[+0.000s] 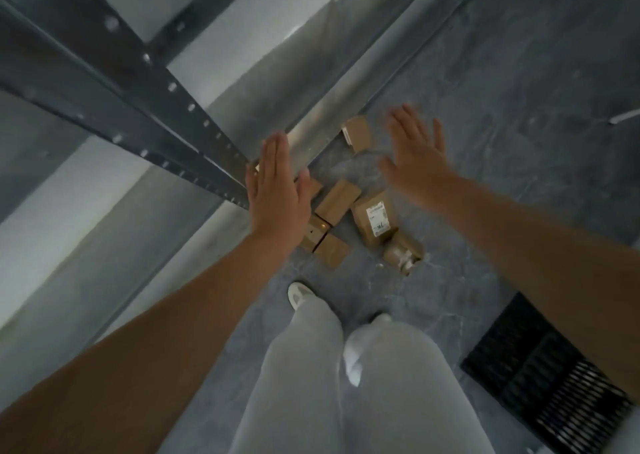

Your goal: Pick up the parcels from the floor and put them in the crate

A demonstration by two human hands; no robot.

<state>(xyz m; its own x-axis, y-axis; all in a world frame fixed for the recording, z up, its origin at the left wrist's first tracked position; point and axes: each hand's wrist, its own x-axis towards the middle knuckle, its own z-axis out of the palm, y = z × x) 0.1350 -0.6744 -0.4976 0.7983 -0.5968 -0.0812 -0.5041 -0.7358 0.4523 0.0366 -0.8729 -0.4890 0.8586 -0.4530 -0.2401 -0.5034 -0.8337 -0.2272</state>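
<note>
Parcels lie scattered on the grey floor (485,142) in front of the person's shoes, beside the foot of a metal rack (166,107). A labelled box (375,219) sits in the middle of the group; a plain box (337,201) lies just beside it toward the rack, 2 more (325,244) lie rack-side nearer the shoes, 1 (356,133) lies beyond it, and a torn one (403,251) touches its near corner. The left hand (277,190) and right hand (415,156) hover flat above them, each grip released, fingers spread, holding nothing. A black crate (540,377) stands well apart, at the person's right.
</note>
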